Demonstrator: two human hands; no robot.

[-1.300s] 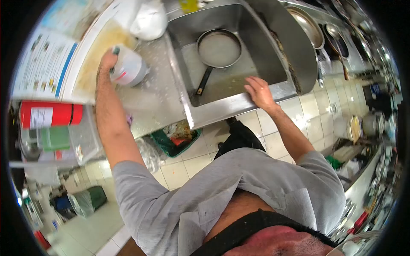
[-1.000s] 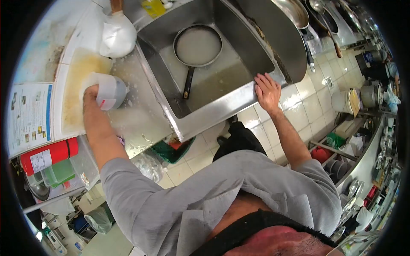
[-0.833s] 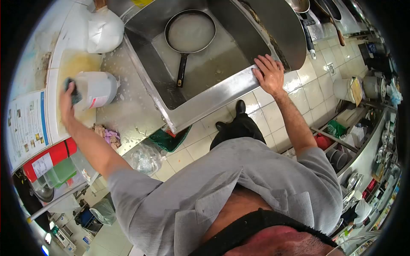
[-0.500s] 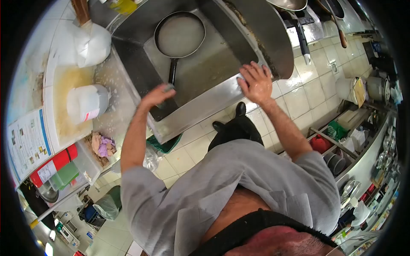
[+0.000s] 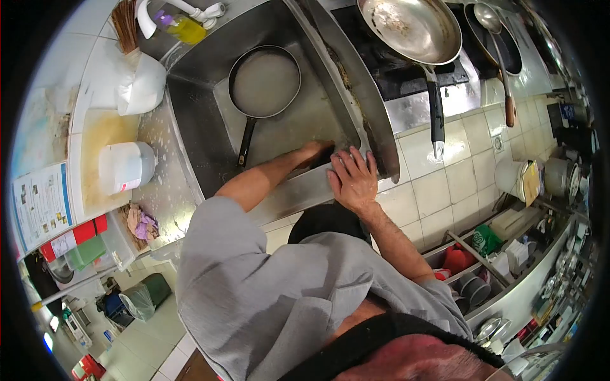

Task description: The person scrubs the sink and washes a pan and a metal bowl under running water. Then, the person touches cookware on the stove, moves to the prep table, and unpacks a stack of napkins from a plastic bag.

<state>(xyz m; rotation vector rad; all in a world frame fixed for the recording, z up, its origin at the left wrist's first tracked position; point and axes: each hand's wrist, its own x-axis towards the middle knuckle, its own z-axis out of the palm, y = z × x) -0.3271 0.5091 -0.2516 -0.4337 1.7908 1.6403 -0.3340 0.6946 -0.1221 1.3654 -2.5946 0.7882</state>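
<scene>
My left hand is down inside the steel sink, against its inner wall at the near right corner. Its fingers are closed and in shadow, and what they hold is too dark to make out. My right hand lies on the near rim at that corner, its fingers slightly apart and nothing in it. Left of my left hand, a round frying pan rests on the sink floor, its black handle pointing toward me. Shallow cloudy water covers part of the floor.
A white tub and a white container holding a brush stand left of the sink. Yellow soap bottle and white tap are behind it. A steel pan sits on the stove at right, its handle overhanging.
My left hand left the tub at left, carrying a dark scouring pad, and moved right into the sink. My right hand stays at the rim corner. The view has swung right, showing more stove.
</scene>
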